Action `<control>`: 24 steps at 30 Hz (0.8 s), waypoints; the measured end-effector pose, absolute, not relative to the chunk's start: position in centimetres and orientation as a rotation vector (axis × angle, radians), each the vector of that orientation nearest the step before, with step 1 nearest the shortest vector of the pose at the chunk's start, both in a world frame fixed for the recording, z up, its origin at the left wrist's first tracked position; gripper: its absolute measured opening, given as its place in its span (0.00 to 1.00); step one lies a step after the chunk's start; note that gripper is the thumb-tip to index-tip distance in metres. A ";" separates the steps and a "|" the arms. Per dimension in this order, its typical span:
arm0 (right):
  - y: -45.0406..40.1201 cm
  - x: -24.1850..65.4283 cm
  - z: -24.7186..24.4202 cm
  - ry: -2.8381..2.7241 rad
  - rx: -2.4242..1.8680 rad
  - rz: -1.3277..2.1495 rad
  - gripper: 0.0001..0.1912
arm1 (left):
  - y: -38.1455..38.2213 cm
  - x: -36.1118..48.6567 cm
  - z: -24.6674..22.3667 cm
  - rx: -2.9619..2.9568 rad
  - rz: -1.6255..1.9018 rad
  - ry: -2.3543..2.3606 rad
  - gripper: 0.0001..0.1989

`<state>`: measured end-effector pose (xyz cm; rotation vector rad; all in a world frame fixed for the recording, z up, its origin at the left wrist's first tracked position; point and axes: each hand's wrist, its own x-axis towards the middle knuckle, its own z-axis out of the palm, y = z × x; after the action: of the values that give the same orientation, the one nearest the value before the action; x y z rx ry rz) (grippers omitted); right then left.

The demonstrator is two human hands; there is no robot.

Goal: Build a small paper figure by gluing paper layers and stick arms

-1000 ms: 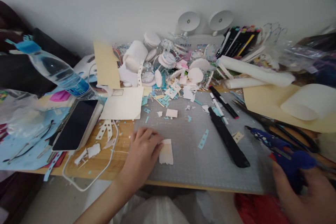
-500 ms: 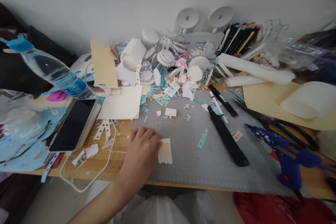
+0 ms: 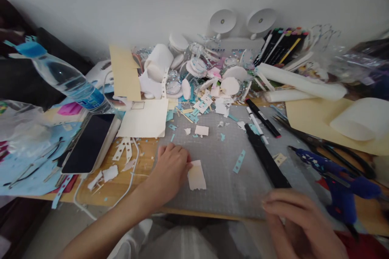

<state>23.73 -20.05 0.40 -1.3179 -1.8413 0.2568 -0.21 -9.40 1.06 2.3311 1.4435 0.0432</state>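
My left hand (image 3: 173, 166) rests on the grey cutting mat (image 3: 221, 178) with its fingers curled. Its thumb and fingertips close at the upper left edge of a small cream piece of paper (image 3: 197, 176), whose lower edge is ragged. At the bottom right, my right hand (image 3: 304, 222) is raised and a little blurred. Its fingers are bent, with a gap between thumb and forefinger, and I see nothing held. Just beyond it lies a black utility knife (image 3: 266, 156). A punched blue paper strip (image 3: 239, 162) lies between the hands.
A blue glue gun (image 3: 337, 182) and black scissors (image 3: 328, 145) lie right. Two markers (image 3: 263, 117) lie behind the knife. Paper scraps and round white pieces (image 3: 230, 86) are heaped at the back. On the left are a phone (image 3: 89, 143), its white cable and a water bottle (image 3: 69, 79).
My right hand has come into view at the bottom right. The view has shifted slightly; my left hand stays at the piece of paper, which is turned a little.
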 end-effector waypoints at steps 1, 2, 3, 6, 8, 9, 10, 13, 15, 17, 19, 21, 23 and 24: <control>-19.4 23.5 0.5 -1.833 -1.301 0.309 0.15 | -9.3 -0.3 1.1 2.326 0.048 1.425 0.05; -18.8 23.3 0.6 -1.826 -1.286 0.351 0.15 | -9.2 -0.4 1.2 2.320 0.055 1.408 0.05; -18.2 23.1 0.7 -1.818 -1.273 0.387 0.14 | -9.1 -0.5 1.3 2.315 0.060 1.394 0.05; -16.2 22.5 1.3 -1.802 -1.235 0.515 0.11 | -8.8 -0.9 1.7 2.258 0.105 1.366 0.03; -14.7 21.9 1.8 -1.748 -1.209 0.609 0.09 | -8.5 -1.2 2.2 2.115 0.145 1.331 0.03; -13.8 21.5 2.1 -1.708 -1.198 0.663 0.08 | -8.2 -1.3 2.5 2.020 0.170 1.294 0.02; -13.0 21.2 2.3 -1.661 -1.190 0.724 0.07 | -7.9 -1.4 2.9 1.923 0.196 1.245 0.03; -10.6 20.1 2.5 -1.511 -1.185 1.009 0.03 | -6.7 -1.6 3.8 1.674 0.315 1.070 0.03; -9.4 19.5 1.9 -1.391 -1.157 1.283 0.05 | -5.9 -1.6 3.9 1.491 0.401 0.968 0.04; -8.5 19.1 1.1 -1.231 -1.086 1.559 0.09 | -5.4 -1.5 3.5 1.290 0.455 0.878 0.05; -8.1 18.9 0.1 -1.093 -1.015 1.760 0.12 | -5.0 -1.4 2.8 1.137 0.464 0.809 0.07; -7.9 18.9 -0.6 -1.036 -0.985 1.870 0.14 | -4.8 -1.4 1.9 1.048 0.461 0.767 0.07; -8.0 18.9 -1.1 -1.017 -0.975 1.918 0.15 | -4.7 -1.5 1.0 0.992 0.472 0.754 0.06; -8.1 18.9 -1.2 -0.998 -0.972 1.937 0.15 | -4.7 -1.6 0.7 0.968 0.482 0.752 0.06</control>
<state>18.87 -8.05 -1.24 -0.9723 -0.9982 1.9366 -1.61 -4.65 0.67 0.9681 0.7522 0.4824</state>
